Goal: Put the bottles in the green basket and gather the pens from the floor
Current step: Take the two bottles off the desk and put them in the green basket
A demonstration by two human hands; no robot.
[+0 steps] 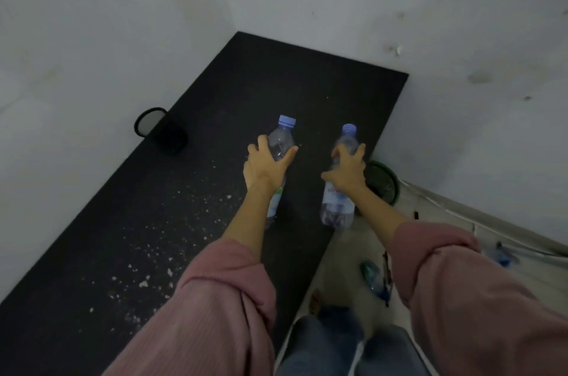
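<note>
Two clear plastic bottles with pale blue caps stand on a black tabletop. My left hand is closed around the left bottle. My right hand is wrapped around the right bottle, near the table's right edge. The green basket sits on the floor just beyond that edge, partly hidden behind my right hand. Another bottle lies on the floor beside dark pens. One more pen lies near the basket.
A black mesh cup lies tipped on the table's left side by the wall. White crumbs are scattered across the tabletop. A further bottle lies by the wall and a white cable. My jeans fill the lower middle.
</note>
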